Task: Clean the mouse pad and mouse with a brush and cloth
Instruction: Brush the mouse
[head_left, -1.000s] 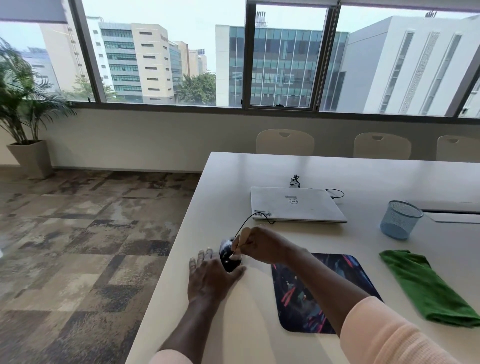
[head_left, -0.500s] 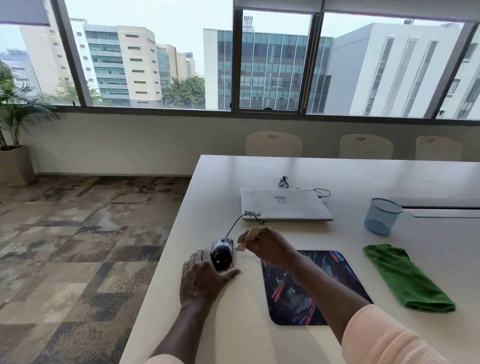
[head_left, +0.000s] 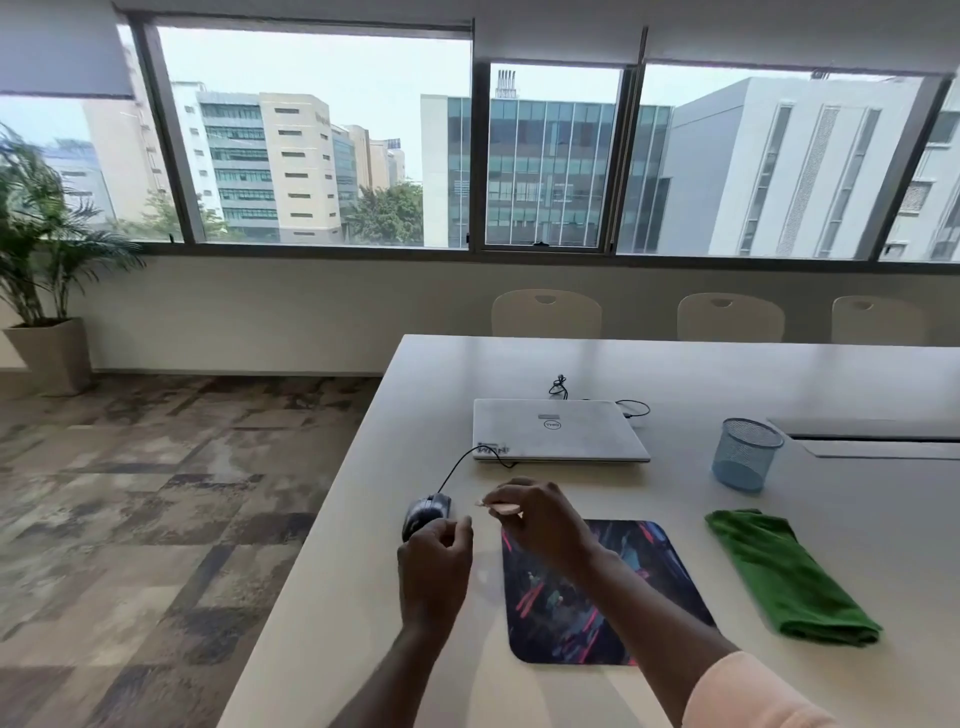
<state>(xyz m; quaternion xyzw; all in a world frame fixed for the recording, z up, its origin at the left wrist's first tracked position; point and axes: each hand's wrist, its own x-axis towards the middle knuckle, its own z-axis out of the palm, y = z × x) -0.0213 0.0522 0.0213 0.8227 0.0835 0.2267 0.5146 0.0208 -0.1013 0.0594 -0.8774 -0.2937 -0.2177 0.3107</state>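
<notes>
A black wired mouse (head_left: 427, 512) lies on the white table (head_left: 675, 369), left of a dark patterned mouse pad (head_left: 602, 597). My right hand (head_left: 540, 517) hovers just right of the mouse and pinches a small light-handled brush (head_left: 498, 505), its tip pointing left. My left hand (head_left: 435, 564) is raised just in front of the mouse, fingers loosely curled, holding nothing; whether it touches the mouse is unclear. A folded green cloth (head_left: 784, 577) lies to the right of the pad.
A closed white laptop (head_left: 556, 430) with cables sits behind the mouse, and the mouse cord runs to it. A blue mesh cup (head_left: 745, 454) stands right of the laptop. Three chairs (head_left: 545, 314) line the far side. The table's left edge drops to carpet.
My left hand lifted off the table beside the mouse and its fingers curled. My right hand drew the brush away from the mouse to the right. The view tilted up.
</notes>
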